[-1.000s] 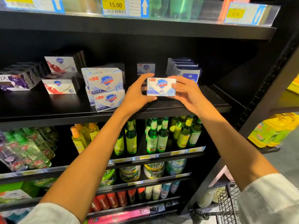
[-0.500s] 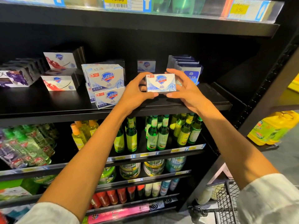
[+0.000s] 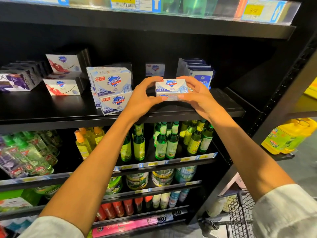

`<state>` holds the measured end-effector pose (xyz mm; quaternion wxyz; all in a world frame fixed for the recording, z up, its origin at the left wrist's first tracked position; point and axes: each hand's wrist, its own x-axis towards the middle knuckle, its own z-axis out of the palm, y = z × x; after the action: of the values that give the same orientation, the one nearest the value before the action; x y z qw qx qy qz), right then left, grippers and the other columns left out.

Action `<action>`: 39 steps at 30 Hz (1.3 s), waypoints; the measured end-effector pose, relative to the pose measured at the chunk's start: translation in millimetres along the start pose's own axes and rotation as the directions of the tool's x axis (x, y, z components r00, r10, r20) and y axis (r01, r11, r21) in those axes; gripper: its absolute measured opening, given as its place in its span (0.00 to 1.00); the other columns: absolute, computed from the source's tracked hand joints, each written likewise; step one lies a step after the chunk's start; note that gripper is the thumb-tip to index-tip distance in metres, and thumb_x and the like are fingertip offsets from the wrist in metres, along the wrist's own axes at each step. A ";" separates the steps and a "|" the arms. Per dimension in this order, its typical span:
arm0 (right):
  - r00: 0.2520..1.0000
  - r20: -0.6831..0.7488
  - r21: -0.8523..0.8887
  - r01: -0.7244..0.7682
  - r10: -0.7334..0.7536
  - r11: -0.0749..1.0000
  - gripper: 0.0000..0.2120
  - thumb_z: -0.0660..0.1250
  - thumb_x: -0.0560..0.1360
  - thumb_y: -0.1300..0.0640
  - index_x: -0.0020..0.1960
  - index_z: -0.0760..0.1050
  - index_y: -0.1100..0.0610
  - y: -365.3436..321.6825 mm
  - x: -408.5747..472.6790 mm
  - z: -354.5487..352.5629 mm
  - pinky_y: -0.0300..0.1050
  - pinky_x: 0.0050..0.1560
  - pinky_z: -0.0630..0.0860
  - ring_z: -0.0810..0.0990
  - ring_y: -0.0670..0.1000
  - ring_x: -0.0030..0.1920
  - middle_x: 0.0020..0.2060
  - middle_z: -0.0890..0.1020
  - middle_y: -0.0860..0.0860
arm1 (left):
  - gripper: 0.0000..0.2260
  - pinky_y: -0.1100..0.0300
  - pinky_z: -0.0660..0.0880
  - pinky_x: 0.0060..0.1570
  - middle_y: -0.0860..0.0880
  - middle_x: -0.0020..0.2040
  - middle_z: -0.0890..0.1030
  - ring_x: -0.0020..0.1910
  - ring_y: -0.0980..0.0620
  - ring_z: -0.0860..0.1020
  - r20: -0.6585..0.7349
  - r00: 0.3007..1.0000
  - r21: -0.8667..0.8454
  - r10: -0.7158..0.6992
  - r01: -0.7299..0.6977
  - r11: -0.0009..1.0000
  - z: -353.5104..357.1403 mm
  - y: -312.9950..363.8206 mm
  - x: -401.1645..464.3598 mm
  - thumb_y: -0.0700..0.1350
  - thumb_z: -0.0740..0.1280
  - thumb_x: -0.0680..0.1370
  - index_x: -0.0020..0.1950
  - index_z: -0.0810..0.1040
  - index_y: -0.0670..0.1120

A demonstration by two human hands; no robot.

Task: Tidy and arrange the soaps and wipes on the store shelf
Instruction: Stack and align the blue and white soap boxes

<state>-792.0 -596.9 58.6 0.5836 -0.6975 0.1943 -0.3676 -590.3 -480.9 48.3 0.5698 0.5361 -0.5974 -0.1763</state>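
A white Safeguard soap box is held between my left hand and my right hand, just above the front of the black shelf. A second box edge shows directly beneath it, between my thumbs. To the left stands a stack of matching white soap boxes. Red-patterned soap boxes and purple soap boxes sit further left. Blue wipe packs stand behind my right hand, and one small soap box stands at the back.
The shelf below holds green bottles and yellow bottles. Lower shelves carry tins and tubes. A wire basket is at the lower right. Yellow jugs stand on a neighbouring rack. Price tags line the shelf above.
Both hands have carried the soap box a little upward and further back over the shelf, and a second box edge now shows under it.
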 end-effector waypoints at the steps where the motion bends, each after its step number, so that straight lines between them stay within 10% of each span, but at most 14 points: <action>1: 1.000 0.008 0.000 -0.003 0.003 1.000 0.30 0.73 0.75 0.70 0.75 0.70 0.58 -0.1 0.1 -0.4 0.62 0.66 0.78 0.80 0.56 0.68 0.68 0.79 0.58 | 0.27 0.47 0.78 0.67 0.51 0.69 0.78 0.68 0.56 0.76 -0.014 1.000 -0.001 -0.008 0.008 1.000 -0.5 -0.6 0.6 0.41 0.78 0.75 0.73 0.75 0.47; 13: 0.996 0.089 -0.092 0.040 -0.032 0.995 0.32 0.75 0.72 0.73 0.73 0.72 0.58 1.0 -0.9 -3.7 0.55 0.67 0.79 0.77 0.56 0.70 0.69 0.78 0.58 | 0.25 0.50 0.84 0.53 0.47 0.65 0.81 0.64 0.51 0.79 -0.022 0.997 0.040 -0.071 0.072 0.997 6.3 -0.8 2.6 0.48 0.74 0.79 0.74 0.74 0.44; 22: 0.999 -0.006 -0.034 0.032 -0.032 0.999 0.24 0.75 0.75 0.68 0.69 0.76 0.58 0.4 -3.8 -0.5 0.63 0.67 0.77 0.79 0.56 0.69 0.65 0.82 0.57 | 0.26 0.61 0.78 0.63 0.52 0.70 0.75 0.69 0.59 0.75 0.015 1.000 0.019 -0.001 0.001 1.000 2.3 4.1 -1.9 0.45 0.78 0.76 0.73 0.75 0.53; 39: 0.998 -0.056 -0.036 -0.002 0.000 0.999 0.21 0.73 0.77 0.67 0.68 0.75 0.60 -2.1 -4.2 2.6 0.56 0.65 0.80 0.83 0.54 0.64 0.62 0.84 0.56 | 0.21 0.49 0.79 0.64 0.51 0.63 0.82 0.63 0.53 0.80 -0.003 1.000 0.055 -0.004 0.004 0.998 2.7 0.5 -1.0 0.46 0.75 0.78 0.70 0.76 0.46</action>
<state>-793.1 -591.7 59.3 0.5654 -0.6973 0.2177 -0.3831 -593.1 -481.0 47.4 0.5552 0.5530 -0.6002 -0.1603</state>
